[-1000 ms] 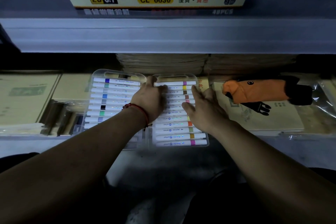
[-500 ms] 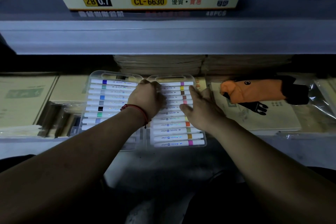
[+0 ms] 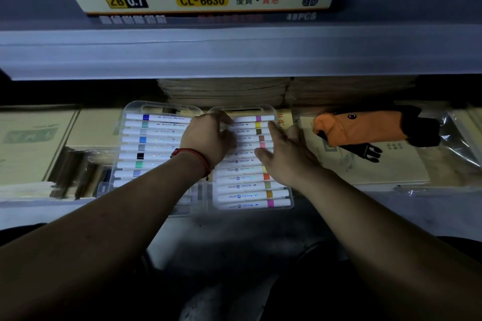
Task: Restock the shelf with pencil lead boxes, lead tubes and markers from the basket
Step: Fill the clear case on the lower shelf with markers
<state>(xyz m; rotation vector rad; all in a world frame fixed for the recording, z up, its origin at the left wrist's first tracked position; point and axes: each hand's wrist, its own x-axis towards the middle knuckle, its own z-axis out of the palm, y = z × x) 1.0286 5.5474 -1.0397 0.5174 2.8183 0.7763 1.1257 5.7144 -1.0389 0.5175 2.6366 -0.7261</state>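
Head view | left hand (image 3: pixel 208 138) blurred at right marker case (image 3: pixel 250 185) mid-frame, grip unclear | right hand (image 3: pixel 284 156) flat on it, fingers straight | push evenly, square beside left marker case (image 3: pixel 148 138)

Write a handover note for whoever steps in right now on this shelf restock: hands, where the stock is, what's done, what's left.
Left hand: fingers curled over the seam between the left marker case and the right marker case; blur hides the grip.
Right hand: open, against the right marker case's right edge.
Both cases lie side by side on the lower shelf; a pencil lead box sits on the shelf above.
Done: these are shelved.
Left: probably square up the right case. The basket is out of view, so check it.
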